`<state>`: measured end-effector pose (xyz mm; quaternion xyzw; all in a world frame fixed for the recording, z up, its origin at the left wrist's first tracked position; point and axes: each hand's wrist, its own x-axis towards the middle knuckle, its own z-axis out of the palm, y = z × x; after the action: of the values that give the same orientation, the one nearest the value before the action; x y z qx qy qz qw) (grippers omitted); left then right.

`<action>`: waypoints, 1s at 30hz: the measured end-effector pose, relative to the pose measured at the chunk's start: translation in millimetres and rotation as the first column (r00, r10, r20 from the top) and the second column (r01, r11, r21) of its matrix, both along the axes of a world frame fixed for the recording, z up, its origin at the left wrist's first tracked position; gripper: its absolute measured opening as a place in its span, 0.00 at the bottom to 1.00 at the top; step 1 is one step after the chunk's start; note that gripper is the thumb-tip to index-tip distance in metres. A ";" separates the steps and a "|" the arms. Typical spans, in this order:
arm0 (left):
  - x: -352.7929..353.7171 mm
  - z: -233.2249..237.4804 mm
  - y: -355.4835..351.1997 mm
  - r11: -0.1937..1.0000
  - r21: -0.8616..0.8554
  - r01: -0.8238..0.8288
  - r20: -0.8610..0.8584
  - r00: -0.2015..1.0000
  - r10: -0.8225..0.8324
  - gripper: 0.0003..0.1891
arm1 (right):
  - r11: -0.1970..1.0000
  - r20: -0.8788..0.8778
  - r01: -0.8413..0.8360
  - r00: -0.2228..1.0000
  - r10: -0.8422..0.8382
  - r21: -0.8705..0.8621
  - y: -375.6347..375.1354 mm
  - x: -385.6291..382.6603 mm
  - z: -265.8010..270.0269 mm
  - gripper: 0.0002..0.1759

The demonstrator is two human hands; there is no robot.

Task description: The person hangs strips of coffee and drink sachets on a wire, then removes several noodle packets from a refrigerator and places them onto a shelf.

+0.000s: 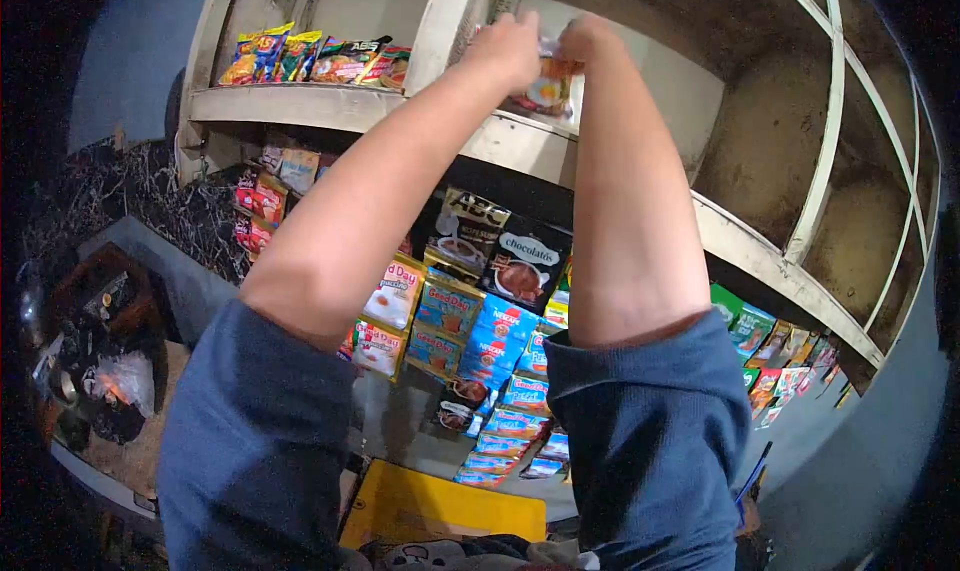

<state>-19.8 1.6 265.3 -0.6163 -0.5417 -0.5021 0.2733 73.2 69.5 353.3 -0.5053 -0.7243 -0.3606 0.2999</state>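
Both my arms reach up to the wooden shelf (530,141). My left hand (507,53) is at the upper middle, beside a shelf divider, its fingers blurred. Just right of it, my right hand (588,41) is bent at the wrist, its fingers mostly hidden and smeared. Between and below the hands stands a shiny food packet (548,93) with an egg picture, on the shelf's front part. Whether either hand grips it cannot be made out. In the left compartment lie several noodle packets (345,61), partly leaning on one another.
Strips of drink sachets (500,331) hang below the shelf, with more sachets (765,341) at the right. Thin white bars (845,101) cross the right side. A yellow object (440,501) sits low in the middle. Plastic bags (120,386) lie at the lower left.
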 end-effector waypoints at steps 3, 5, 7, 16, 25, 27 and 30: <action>-2.1 -3.8 2.0 0.998 -0.057 -0.033 -0.140 0.990 0.025 0.18 | 0.951 0.301 0.186 0.948 -0.107 -0.248 14.4 -2.5 0.2 0.08; -3.3 0.0 7.8 0.972 -0.219 -0.082 -0.215 0.976 0.034 0.16 | 0.948 0.297 0.132 0.954 -0.042 -0.290 21.2 6.2 -1.1 0.10; -4.3 1.4 14.8 0.922 -0.362 -0.137 -0.291 0.956 0.028 0.15 | 0.943 0.290 0.080 0.957 0.019 -0.324 25.5 10.6 2.3 0.11; -13.1 -1.3 35.1 0.844 -0.487 -0.225 -0.394 0.919 0.018 0.17 | 0.692 -0.186 -0.256 0.967 0.176 -0.675 4.6 15.9 -18.3 0.18; 14.2 -92.6 -77.1 0.555 0.670 0.493 -0.142 0.819 -0.556 0.10 | 0.779 -0.070 -0.369 0.883 0.463 0.507 -141.4 44.6 -114.6 0.13; 10.0 -172.5 -81.7 0.575 0.719 0.389 -0.093 0.875 -0.476 0.05 | 0.888 0.007 -0.337 0.936 0.353 0.313 -173.3 59.5 -199.9 0.17; 25.4 -333.7 -100.8 0.738 0.607 0.294 0.121 0.884 -0.452 0.08 | 0.704 -0.067 -0.708 0.700 0.711 0.058 -189.0 87.5 -362.8 0.16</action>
<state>5.7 -99.2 -68.5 -0.5303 -0.2603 -0.7622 0.2646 160.7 -119.5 -9.5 -0.1983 -0.8445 -0.2058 0.4529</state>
